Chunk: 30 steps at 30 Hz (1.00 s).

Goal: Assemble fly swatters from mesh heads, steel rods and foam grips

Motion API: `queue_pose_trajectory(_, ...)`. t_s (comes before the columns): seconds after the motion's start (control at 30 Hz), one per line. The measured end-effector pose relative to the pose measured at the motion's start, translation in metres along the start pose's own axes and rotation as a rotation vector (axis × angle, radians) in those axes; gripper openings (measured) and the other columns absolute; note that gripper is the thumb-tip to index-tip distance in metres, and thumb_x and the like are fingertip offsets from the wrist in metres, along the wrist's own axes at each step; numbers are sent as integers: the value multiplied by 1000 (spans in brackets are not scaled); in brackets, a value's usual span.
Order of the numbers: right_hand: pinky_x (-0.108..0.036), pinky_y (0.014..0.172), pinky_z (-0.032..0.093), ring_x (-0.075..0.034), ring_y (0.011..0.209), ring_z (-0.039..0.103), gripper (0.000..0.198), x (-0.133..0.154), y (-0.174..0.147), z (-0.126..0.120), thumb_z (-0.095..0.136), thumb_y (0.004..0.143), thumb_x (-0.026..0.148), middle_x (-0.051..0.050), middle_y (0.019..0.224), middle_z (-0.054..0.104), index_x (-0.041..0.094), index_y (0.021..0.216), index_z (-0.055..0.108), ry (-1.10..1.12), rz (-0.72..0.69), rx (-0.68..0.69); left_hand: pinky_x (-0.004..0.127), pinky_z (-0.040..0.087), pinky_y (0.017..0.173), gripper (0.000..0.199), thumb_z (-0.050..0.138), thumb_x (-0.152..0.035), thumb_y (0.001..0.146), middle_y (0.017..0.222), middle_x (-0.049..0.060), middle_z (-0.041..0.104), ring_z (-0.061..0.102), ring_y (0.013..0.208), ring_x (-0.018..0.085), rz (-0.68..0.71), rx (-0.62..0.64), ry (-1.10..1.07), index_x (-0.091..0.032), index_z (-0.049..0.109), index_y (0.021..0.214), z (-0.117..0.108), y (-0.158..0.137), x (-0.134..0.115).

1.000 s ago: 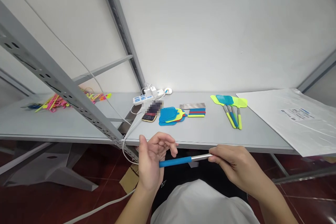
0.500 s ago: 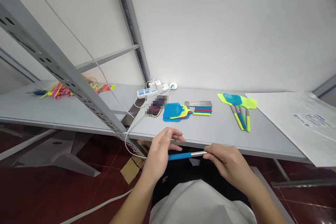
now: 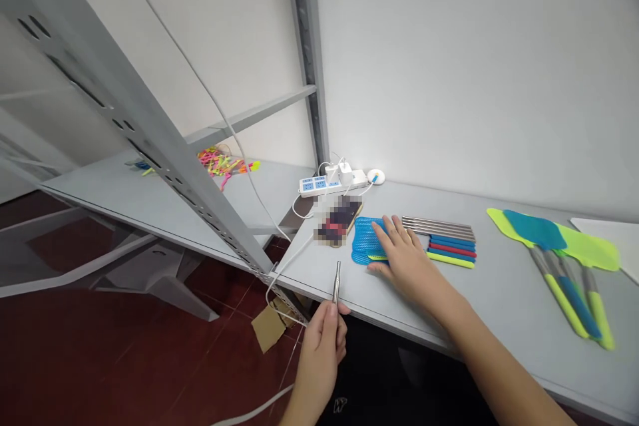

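Observation:
My left hand (image 3: 322, 343) is closed around a fly swatter handle whose silver metal rod (image 3: 337, 281) points up and away; the grip inside my fist is hidden. My right hand (image 3: 403, 254) lies over a stack of fly swatter heads (image 3: 366, 239), fingers stretched out and thumb at the near side. Blue mesh shows left of my fingers, with a sliver of yellow at the lower edge; the rest is covered. Just right of the hand lie bare metal rods (image 3: 439, 229) and a row of blue, red and yellow grips (image 3: 452, 249).
Assembled fly swatters (image 3: 564, 273) in yellow-green and blue lie fanned at the right. A phone (image 3: 344, 219), partly blurred, and a power strip (image 3: 332, 183) sit behind to the left. A metal upright (image 3: 164, 166) and a white cable (image 3: 227, 116) cross the left side.
My right hand has let go of the metal rod and moved up onto the swatter heads. My left hand now grips the handle and has turned it upright. The view has swung left.

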State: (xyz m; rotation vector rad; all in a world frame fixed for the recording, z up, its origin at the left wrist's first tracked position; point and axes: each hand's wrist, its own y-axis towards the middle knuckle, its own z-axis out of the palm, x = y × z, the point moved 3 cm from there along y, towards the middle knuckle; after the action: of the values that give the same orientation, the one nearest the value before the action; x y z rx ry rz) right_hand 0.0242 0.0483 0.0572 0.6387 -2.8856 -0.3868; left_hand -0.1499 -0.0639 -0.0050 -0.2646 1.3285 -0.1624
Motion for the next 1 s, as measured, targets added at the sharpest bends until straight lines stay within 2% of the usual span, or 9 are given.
queue_pose_trajectory(0.13, -64, 112, 22, -38, 146, 17, 80, 4, 12, 26, 53, 88, 59, -19, 157, 25, 14, 151, 31, -65, -53, 104, 16, 21, 39, 46, 53, -64, 86, 59, -8, 36, 25, 45, 6, -32, -114, -24, -20, 56, 98, -5, 0, 3)
queue_pose_trajectory(0.23, -66, 112, 18, -39, 145, 21, 82, 4, 10, 34, 51, 88, 63, -20, 156, 28, 14, 151, 33, -76, -77, 97, 15, 21, 38, 48, 55, -65, 84, 56, -8, 37, 26, 43, 5, -13, -199, -34, -19, 58, 96, -2, -1, 2)
queue_pose_trajectory(0.33, -68, 113, 12, -38, 143, 29, 73, 3, 8, 36, 47, 90, 62, -20, 152, 37, 14, 145, 44, -68, -88, 69, 16, 19, 37, 49, 56, -66, 83, 54, -8, 36, 25, 39, 4, 10, -251, -72, -19, 61, 94, 2, 0, 5)
queue_pose_trajectory(0.5, -72, 110, 14, -36, 135, 43, 48, 6, 8, 29, 49, 96, 45, -16, 142, 52, 17, 134, 57, -4, -98, 25, 17, 19, 36, 49, 58, -66, 81, 52, -7, 35, 25, 38, 4, 36, -258, -79, -19, 63, 89, 7, 0, 12)
queue_pose_trajectory(0.63, -73, 109, 14, -34, 128, 52, 34, 10, 6, 23, 49, 98, 34, -15, 134, 60, 19, 125, 64, 41, -163, -45, 17, 18, 37, 49, 58, -67, 81, 52, -7, 34, 24, 38, 4, 23, -226, -90, -19, 62, 88, 9, 0, 16)
queue_pose_trajectory(0.8, -71, 112, 13, -30, 125, 56, 29, 5, 2, 18, 45, 100, 22, -12, 128, 65, 19, 120, 65, 86, -220, -132, 16, 16, 39, 48, 58, -66, 82, 53, -7, 33, 23, 40, 3, 11, -204, -75, -19, 62, 89, 12, 2, 17)
queue_pose_trajectory(1.0, -69, 112, 15, -28, 118, 61, 25, -1, -4, 12, 49, 98, 21, -7, 119, 71, 23, 114, 68, 173, -238, -190, 16, 16, 39, 46, 57, -64, 83, 53, -7, 33, 25, 41, 4, 41, -180, -24, -19, 62, 89, 16, 0, 14)
